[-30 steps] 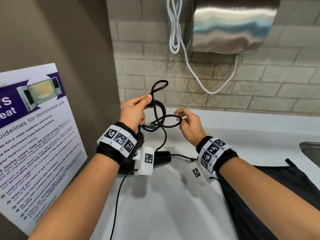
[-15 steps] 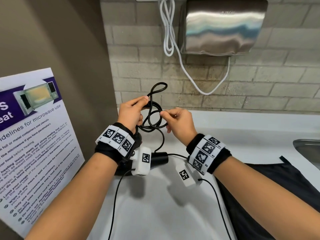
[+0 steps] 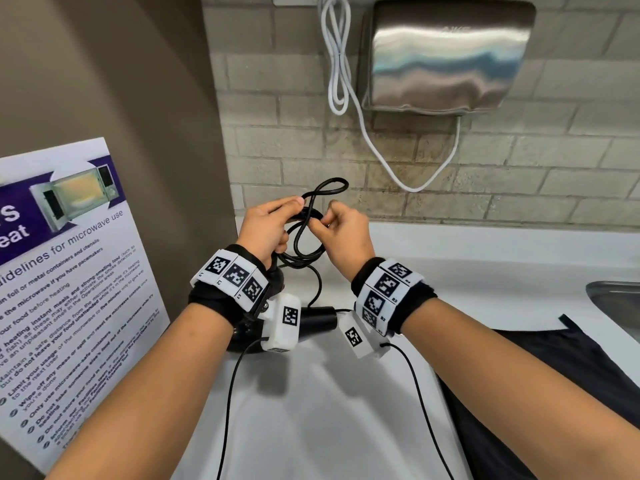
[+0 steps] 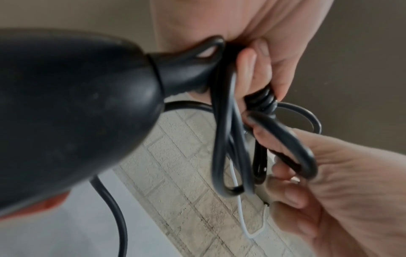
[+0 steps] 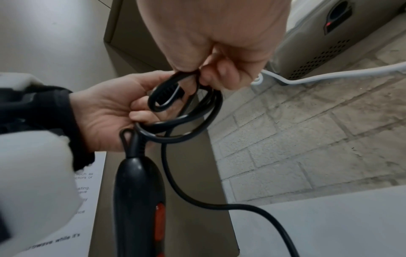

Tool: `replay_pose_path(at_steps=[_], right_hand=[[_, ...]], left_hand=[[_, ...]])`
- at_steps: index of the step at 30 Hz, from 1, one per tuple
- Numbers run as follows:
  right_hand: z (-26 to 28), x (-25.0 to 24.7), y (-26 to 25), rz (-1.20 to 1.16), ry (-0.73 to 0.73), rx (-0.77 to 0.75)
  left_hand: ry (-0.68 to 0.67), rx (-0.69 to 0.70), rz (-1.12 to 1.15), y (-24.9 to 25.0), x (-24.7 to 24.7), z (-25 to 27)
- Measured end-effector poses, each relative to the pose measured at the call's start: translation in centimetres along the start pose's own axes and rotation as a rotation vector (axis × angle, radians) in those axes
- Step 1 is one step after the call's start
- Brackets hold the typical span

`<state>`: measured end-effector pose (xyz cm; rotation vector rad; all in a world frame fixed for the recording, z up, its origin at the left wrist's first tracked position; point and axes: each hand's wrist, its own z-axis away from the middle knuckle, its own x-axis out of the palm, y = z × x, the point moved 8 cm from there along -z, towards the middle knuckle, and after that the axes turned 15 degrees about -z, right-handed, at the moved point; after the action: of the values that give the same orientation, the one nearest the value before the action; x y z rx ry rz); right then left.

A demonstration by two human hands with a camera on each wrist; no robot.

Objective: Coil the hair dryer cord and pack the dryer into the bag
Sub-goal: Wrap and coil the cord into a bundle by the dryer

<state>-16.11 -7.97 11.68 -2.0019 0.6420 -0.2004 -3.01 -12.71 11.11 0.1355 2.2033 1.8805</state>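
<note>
The black hair dryer cord (image 3: 306, 244) is gathered in loops above the white counter, with one small loop (image 3: 329, 189) sticking up. My left hand (image 3: 277, 220) grips the bundle, its fingers (image 4: 261, 69) curled round the strands. My right hand (image 3: 332, 226) pinches a loop (image 5: 186, 76) right against the left hand. Below my left wrist is the black hair dryer (image 3: 318, 320); its handle (image 5: 138, 200) has a red switch and points up to the left palm. A loose stretch of cord (image 5: 197, 200) trails down to the counter. The black bag (image 3: 554, 393) lies flat at the right.
A steel hand dryer (image 3: 446, 57) with a looped white cable (image 3: 339, 64) hangs on the brick wall ahead. A microwave guidelines poster (image 3: 62, 271) leans at the left. A steel sink rim (image 3: 616, 299) shows at the right edge. Thin wrist-camera cables (image 3: 228, 393) run toward me.
My right hand has carried a cord loop left and up to the left hand, so both hands now meet on the bundle. The loops are tighter. The left hand has barely moved.
</note>
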Motion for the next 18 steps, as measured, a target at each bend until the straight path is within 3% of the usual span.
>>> replay_pose_path(at_steps=[3,5,12,18], right_hand=[[0.1,0.0,-0.5,0.122,0.056,0.002],[0.1,0.4,-0.4,0.041,0.055,-0.023],[-0.4,3.9,1.4,-0.300,-0.309,0.061],[0.0,2.3,1.0,-0.028,-0.458,-0.100]], left_hand=[[-0.009,-0.011,0.013,-0.1,0.0,0.0],[-0.017,-0.021,0.030,-0.1,-0.1,0.0],[-0.058,0.019,-0.021,-0.1,0.5,0.6],[-0.017,0.000,0.056,-0.2,-0.2,0.5]])
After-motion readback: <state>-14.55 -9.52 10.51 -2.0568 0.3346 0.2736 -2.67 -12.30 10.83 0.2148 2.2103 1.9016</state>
